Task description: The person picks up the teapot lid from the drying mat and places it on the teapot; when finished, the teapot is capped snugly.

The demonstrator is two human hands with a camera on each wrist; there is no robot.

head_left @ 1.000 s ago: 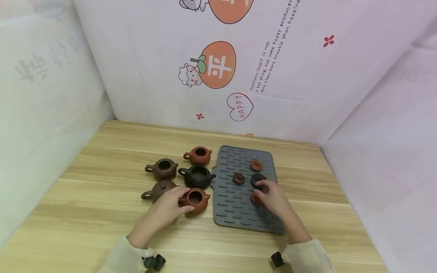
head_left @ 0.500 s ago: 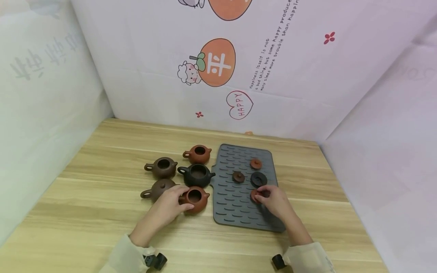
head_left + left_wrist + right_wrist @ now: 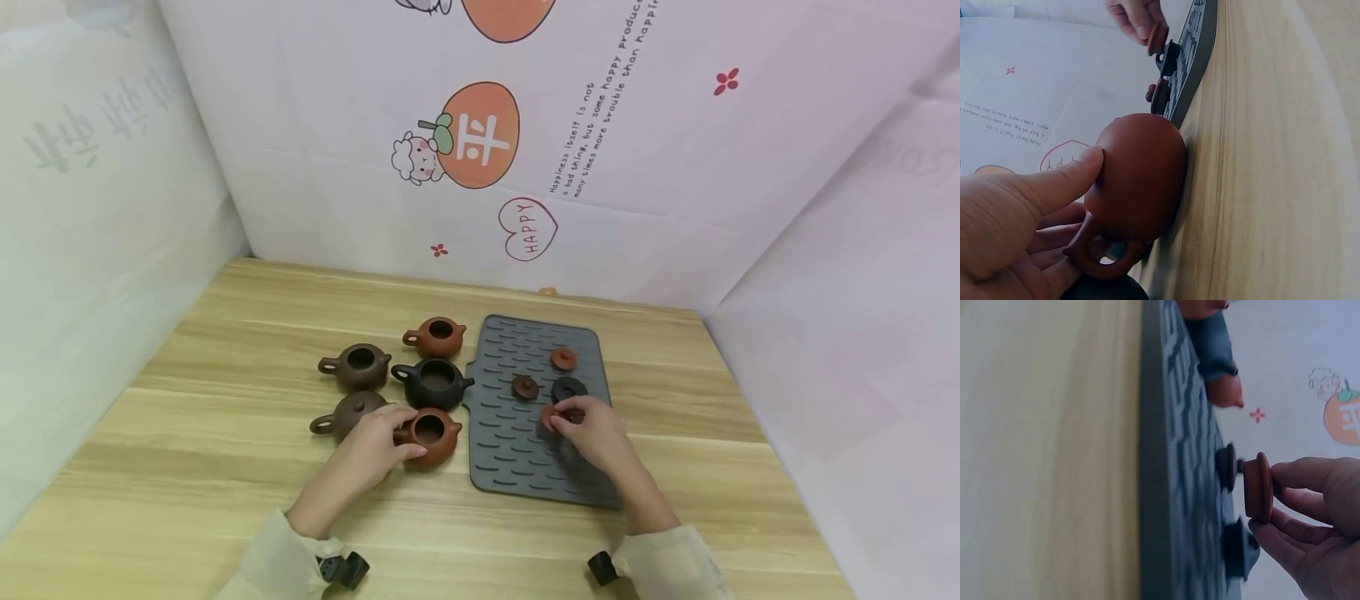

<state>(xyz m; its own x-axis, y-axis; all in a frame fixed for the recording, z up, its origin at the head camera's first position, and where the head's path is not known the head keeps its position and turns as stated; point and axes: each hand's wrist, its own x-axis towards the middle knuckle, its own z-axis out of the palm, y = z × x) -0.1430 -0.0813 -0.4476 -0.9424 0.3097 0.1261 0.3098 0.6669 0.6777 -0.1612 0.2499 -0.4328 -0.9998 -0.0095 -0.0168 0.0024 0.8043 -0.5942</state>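
Note:
My left hand (image 3: 367, 450) holds the front red-brown teapot (image 3: 435, 438) around its handle side, thumb against the body in the left wrist view; this pot has no lid on. Between thumb and fingers, my right hand (image 3: 598, 435) pinches a red-brown lid (image 3: 549, 418). In the right wrist view that lid (image 3: 1258, 487) is held up off the grey mat (image 3: 510, 454). Just behind the right hand lies a black lid (image 3: 568, 389) on the mat, with a dark brown lid (image 3: 525, 387) to its left and another red-brown lid (image 3: 563, 358) farther back.
Behind the held pot are an uncovered black teapot (image 3: 433, 385) and an uncovered red-brown teapot (image 3: 437, 337). To the left stand an uncovered brown teapot (image 3: 362, 367) and a lidded brown teapot (image 3: 352, 412), partly behind my left hand.
My right hand has moved from near the black lid to the front red-brown lid, gripped it, and lifted it slightly leftward. My left hand stays on the teapot.

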